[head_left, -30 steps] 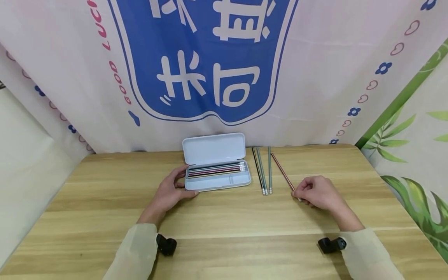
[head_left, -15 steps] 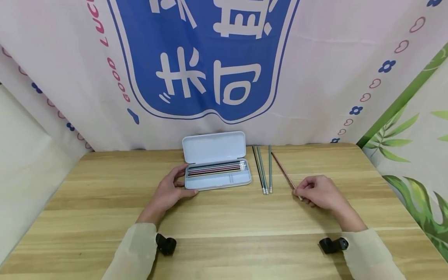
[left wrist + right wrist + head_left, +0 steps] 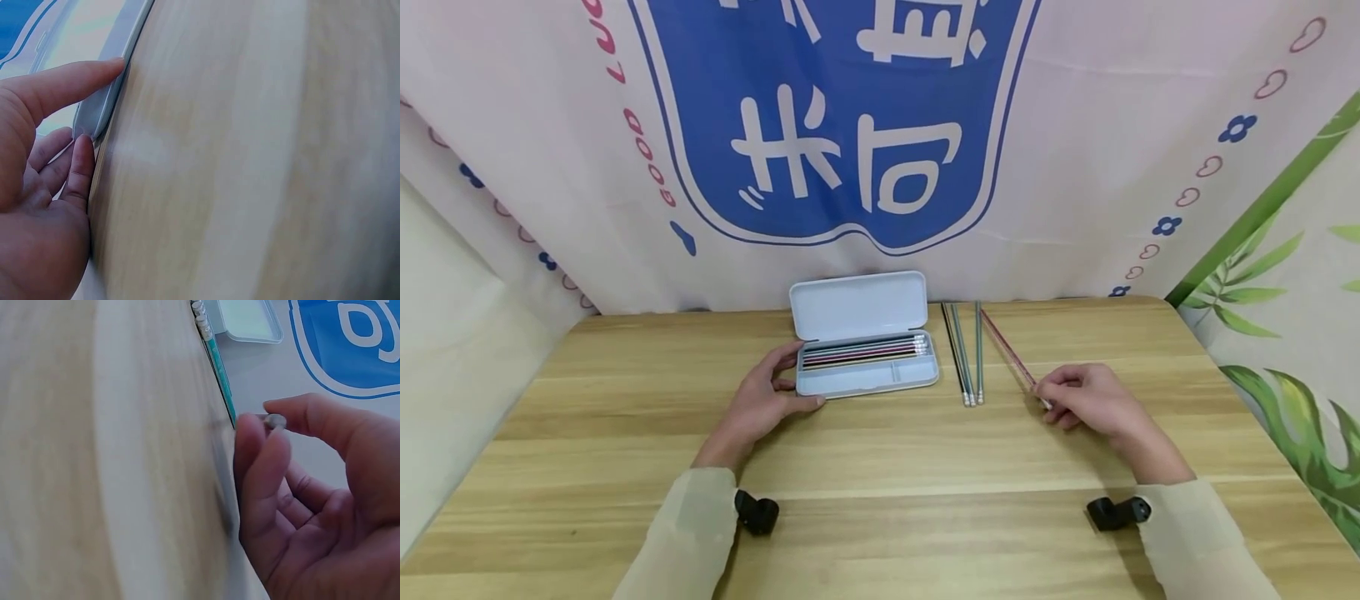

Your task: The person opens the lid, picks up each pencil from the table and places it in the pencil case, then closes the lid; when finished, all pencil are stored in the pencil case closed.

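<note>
A pale blue pencil case point(image 3: 857, 382) stands with its lid raised at the back of the table, several pencils point(image 3: 857, 354) lying side by side in its rear compartment. My left hand point(image 3: 760, 406) holds the case's left end, thumb along the front edge and fingers at the left side. With thumb and fingertips, my right hand point(image 3: 1088, 402) pinches a red pencil point(image 3: 1009, 348) near its eraser end. That pencil slants away to the far left, its far end close to a green pencil point(image 3: 979, 354). In the right wrist view the pencil's end point(image 3: 275, 421) shows between my fingertips.
Beside the case lie a dark pencil point(image 3: 955, 354) and another green pencil point(image 3: 962, 354), erasers toward me. A printed cloth point(image 3: 1075, 208) hangs behind the wooden table point(image 3: 910, 533). Both wrists carry black cameras.
The red pencil's eraser end has risen slightly in my right hand. The left hand stays on the case. The head view has tilted a little.
</note>
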`<action>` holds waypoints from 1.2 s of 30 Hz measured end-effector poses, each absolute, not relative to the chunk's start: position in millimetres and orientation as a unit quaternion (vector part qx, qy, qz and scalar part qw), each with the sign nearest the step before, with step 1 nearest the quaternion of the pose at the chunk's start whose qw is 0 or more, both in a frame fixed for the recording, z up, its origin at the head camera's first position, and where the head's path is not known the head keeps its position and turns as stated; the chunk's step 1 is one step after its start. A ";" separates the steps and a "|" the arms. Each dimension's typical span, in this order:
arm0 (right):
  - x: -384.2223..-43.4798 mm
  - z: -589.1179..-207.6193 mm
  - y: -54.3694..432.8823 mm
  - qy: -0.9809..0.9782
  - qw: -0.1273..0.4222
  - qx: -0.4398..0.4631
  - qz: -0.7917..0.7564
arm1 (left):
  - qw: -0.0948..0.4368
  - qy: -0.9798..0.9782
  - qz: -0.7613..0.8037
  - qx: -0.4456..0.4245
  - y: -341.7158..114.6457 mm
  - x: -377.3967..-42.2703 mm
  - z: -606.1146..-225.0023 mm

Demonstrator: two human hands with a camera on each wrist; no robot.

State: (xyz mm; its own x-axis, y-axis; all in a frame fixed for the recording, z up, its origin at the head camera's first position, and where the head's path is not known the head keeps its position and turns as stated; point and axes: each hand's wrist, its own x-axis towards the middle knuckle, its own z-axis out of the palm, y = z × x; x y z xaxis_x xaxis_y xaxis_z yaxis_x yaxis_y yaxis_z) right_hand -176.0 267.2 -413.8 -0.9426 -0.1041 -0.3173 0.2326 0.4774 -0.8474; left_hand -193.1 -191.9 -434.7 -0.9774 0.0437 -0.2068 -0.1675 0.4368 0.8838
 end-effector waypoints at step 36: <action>-171.4 -371.0 247.2 0.823 0.090 -0.023 -0.561 | 0.094 0.842 0.530 -0.036 -192.5 -192.4 -435.1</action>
State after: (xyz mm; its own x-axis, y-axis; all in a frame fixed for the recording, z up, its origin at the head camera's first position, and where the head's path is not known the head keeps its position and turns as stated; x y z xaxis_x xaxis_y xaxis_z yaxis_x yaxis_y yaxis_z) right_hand -171.4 247.2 -371.0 -0.9829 -0.1383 -0.1216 0.0626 0.3699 -0.9269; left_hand -192.4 -192.5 -435.1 -0.9796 0.0397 -0.1968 -0.1601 0.4367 0.8853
